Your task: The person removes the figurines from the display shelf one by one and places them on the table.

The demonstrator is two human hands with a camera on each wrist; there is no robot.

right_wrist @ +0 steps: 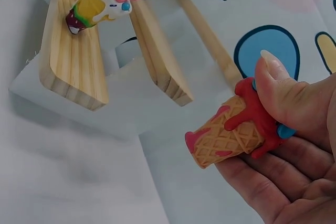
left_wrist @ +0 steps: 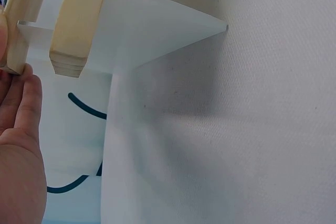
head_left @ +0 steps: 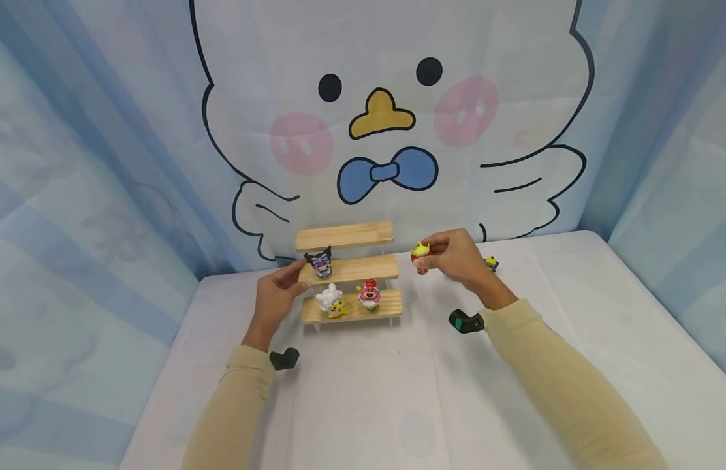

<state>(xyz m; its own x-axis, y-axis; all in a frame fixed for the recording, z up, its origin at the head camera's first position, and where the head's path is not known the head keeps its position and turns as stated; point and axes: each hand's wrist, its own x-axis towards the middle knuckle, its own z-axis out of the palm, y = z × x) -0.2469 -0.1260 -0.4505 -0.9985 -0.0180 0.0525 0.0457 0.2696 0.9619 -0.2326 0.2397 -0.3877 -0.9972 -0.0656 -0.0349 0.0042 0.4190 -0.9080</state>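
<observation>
A three-step display stand with wooden boards (head_left: pixel 371 268) stands against the backdrop. My left hand (head_left: pixel 275 297) grips the left end of its middle board, thumb on one side and fingers underneath in the left wrist view. Right of the stand, my right hand (head_left: pixel 459 258) holds a small ice-cream-cone figurine (right_wrist: pixel 231 135) with red drips, a waffle base and a yellow top, pinched between thumb and fingers. A black-and-purple figurine (head_left: pixel 321 264) sits on the middle board beside my left fingers. On the lowest board are a white-and-yellow figurine (head_left: pixel 331 301) and a pink-and-red figurine (head_left: pixel 369 295).
Another small yellow-and-dark figurine (head_left: pixel 491 263) lies on the white table (head_left: pixel 363 405) behind my right wrist. Clear side supports (left_wrist: pixel 157 24) hold up the boards. A backdrop cloth (head_left: pixel 386 39) with a cartoon bird rises behind the table.
</observation>
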